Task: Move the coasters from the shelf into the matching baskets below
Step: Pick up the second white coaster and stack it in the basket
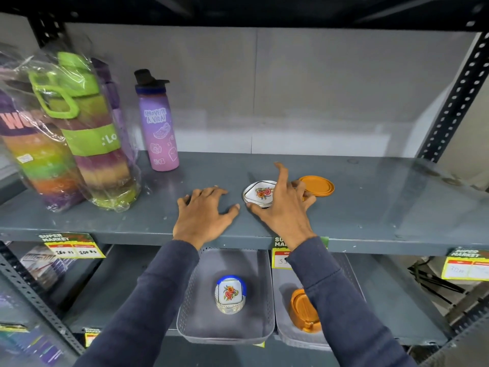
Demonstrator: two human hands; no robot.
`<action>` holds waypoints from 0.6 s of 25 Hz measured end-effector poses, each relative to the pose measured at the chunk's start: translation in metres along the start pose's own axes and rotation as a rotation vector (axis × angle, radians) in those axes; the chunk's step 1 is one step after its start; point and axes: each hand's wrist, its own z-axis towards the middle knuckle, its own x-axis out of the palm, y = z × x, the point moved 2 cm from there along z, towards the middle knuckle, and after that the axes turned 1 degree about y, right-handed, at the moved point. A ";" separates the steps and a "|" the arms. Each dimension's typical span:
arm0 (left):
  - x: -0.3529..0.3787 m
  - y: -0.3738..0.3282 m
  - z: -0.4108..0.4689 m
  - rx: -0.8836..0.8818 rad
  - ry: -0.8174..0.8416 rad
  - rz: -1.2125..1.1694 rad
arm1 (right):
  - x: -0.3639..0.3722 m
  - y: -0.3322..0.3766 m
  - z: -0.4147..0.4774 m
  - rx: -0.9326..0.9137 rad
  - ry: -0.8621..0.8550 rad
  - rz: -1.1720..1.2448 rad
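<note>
A white floral coaster [258, 192] lies on the grey shelf [370, 207], with an orange coaster [318, 185] just right of it. My right hand [283, 207] hovers over both, thumb at the white coaster's front edge, fingers spread and curled, gripping nothing that I can see. My left hand [202, 215] rests flat and open on the shelf to the left. Below, the left grey basket [195, 321] holds a stack of white floral coasters [230, 294]. The right grey basket [284, 327] holds orange coasters [301, 311], partly hidden by my right sleeve.
A purple water bottle [158, 123] stands at the shelf's back left. Plastic-wrapped colourful bottles [79, 133] crowd the far left. Yellow price tags [74, 247] hang on the shelf's front edge. A black perforated upright [455, 96] bounds the right side.
</note>
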 end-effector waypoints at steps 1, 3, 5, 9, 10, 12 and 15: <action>-0.001 -0.001 0.000 0.001 0.003 -0.001 | -0.005 0.002 -0.002 -0.019 -0.033 0.036; -0.003 -0.002 0.000 -0.002 0.004 0.009 | -0.018 0.010 -0.008 -0.073 -0.106 0.139; -0.005 -0.004 -0.001 -0.001 0.010 0.007 | -0.038 0.025 -0.019 -0.174 -0.210 0.219; -0.010 -0.007 -0.004 0.001 0.059 0.005 | -0.100 0.059 -0.060 -0.410 -0.488 0.380; -0.011 -0.008 -0.006 0.003 0.074 0.008 | -0.114 0.066 -0.070 -0.486 -0.532 0.434; -0.013 -0.009 -0.009 0.011 0.098 0.054 | -0.132 0.073 -0.084 -0.593 -0.556 0.508; -0.023 -0.016 -0.011 -0.019 0.157 0.051 | -0.137 0.072 -0.088 -0.590 -0.532 0.504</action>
